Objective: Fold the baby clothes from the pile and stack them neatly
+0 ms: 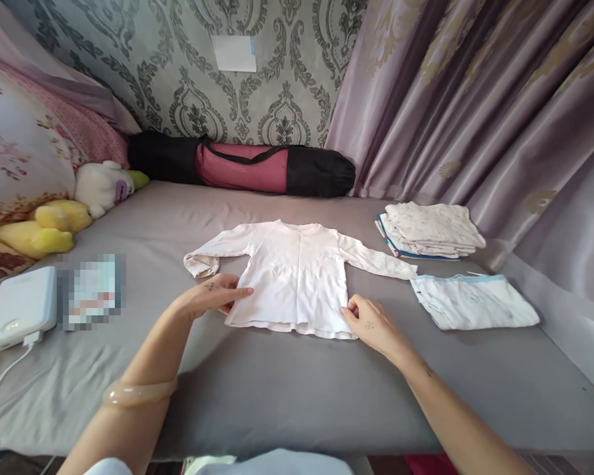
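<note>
A small white long-sleeved shirt [297, 284] lies spread on the grey sheet, its neckline toward the wall and both sleeves stretched out sideways. The cuff of its left sleeve is bent back. My left hand [215, 294] rests at the shirt's left edge, index finger extended over the fabric and the other fingers partly hidden beneath. At the lower right side of the shirt, my right hand [369, 321] has its thumb and index finger pinched on the edge of the cloth.
Folded clothes [430, 229] are stacked at the right, with a folded white cloth [475, 302] in front. A power bank [22, 309] with a cable and a blurred packet [95, 291] lie left. Plush toys [103, 188] and a black-and-red rolled bag [242, 165] sit at the back.
</note>
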Motion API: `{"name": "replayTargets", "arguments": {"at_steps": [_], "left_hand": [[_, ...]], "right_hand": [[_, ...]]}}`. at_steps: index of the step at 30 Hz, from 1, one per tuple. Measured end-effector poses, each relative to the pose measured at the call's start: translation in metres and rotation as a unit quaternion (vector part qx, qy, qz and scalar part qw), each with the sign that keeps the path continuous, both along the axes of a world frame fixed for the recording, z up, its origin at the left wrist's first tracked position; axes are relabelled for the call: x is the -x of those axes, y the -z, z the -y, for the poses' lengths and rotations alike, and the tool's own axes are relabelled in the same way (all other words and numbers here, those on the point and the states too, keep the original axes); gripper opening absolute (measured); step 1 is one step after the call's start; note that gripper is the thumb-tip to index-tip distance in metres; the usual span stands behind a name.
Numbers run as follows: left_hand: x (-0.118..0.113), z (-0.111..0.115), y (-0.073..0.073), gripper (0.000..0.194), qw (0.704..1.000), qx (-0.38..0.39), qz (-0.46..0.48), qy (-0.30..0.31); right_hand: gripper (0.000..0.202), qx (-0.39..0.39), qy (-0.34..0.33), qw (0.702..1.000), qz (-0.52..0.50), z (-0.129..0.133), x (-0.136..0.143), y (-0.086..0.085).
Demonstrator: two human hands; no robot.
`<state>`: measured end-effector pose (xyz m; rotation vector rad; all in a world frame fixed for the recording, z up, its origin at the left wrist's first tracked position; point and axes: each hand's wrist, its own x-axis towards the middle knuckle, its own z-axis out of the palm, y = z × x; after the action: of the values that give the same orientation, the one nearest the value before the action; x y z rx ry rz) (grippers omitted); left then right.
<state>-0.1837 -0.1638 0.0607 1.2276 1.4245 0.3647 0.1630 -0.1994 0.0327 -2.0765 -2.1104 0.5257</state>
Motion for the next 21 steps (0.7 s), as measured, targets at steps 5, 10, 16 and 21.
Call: {"name": "replayTargets", "arguments": {"at_steps": [5,10,16,21], "left_hand": [[0.0,0.021,0.002,0.05,0.997,-0.048,0.023,-0.055],[0.004,0.027,0.012,0.055,0.994,-0.025,-0.001,-0.105],[0.006,0.027,0.024,0.051,0.99,-0.063,-0.118,-0.055],[0.019,0.019,0.008,0.047,0.986,-0.075,-0.149,-0.011]], "right_hand": [[0.019,-0.021,0.039,0.995,-0.093,-0.004,0.002,0.0],[0.015,0.004,0.05,0.973,-0.224,-0.006,-0.01,0.007],[0.018,0.032,-0.007,0.993,-0.117,0.002,-0.013,0.0],[0.016,0.065,-0.046,0.997,-0.008,-0.002,-0.008,-0.024]]}}
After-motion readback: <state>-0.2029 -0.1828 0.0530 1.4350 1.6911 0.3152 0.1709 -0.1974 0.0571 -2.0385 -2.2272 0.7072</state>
